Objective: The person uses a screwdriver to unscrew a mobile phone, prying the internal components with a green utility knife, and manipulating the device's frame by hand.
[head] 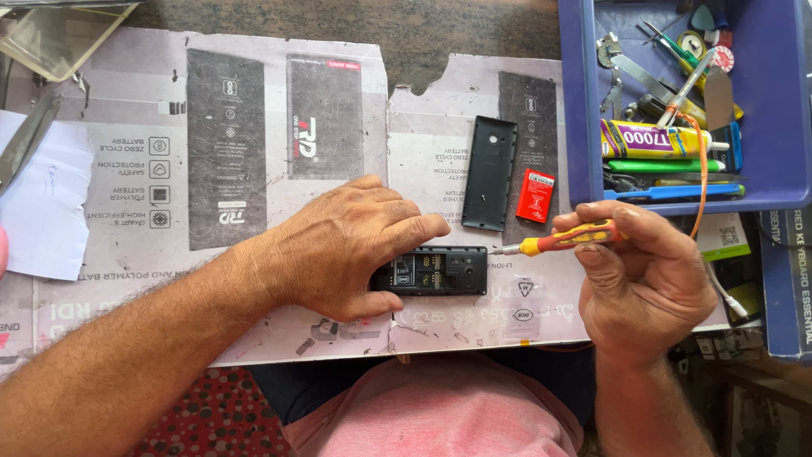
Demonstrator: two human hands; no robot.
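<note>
Left hand (342,250) presses down on the opened phone (433,271), which lies lengthwise left to right on the cardboard-covered surface (127,279). Right hand (643,275) is clamped on a yellow-and-red screwdriver (562,241), its tip just at the phone's right end.

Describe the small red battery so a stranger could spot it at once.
Start at the blue tray of tools at the upper right. Just left of it, on the flattened cardboard, lies a dark back cover; the red battery sits beside that, the only small red rectangle there.
</note>
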